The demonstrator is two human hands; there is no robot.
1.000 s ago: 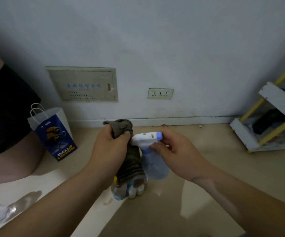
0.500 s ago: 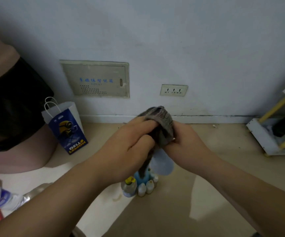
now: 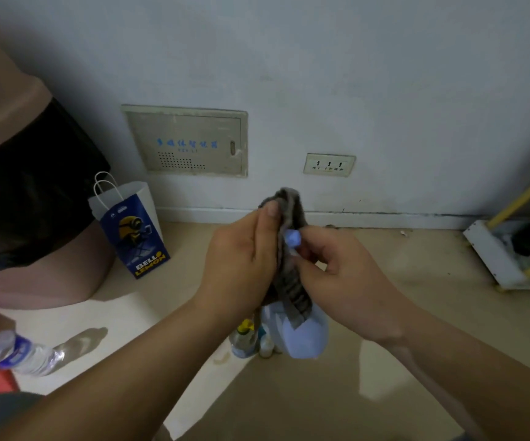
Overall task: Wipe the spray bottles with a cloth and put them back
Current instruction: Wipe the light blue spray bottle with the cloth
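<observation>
Curled fingers of the left hand (image 3: 241,259) press a grey-brown striped cloth (image 3: 290,281) against the head of a pale blue plastic spray bottle (image 3: 305,340), the thumb tip pinning the cloth's upper edge. Opposite, the right hand (image 3: 349,281) has its fingers bent round the bottle's neck and trigger, and the pale nozzle (image 3: 291,239) peeps out between the two hands. The bottle is held upright in the air, close to a cluster of small bottles (image 3: 246,338) standing on the beige floor (image 3: 384,361). To wipe well, I judge, the right hand should turn the bottle while the cloth wraps the head, then works down the body. Keeping pressure off the trigger avoids an accidental squirt.
</observation>
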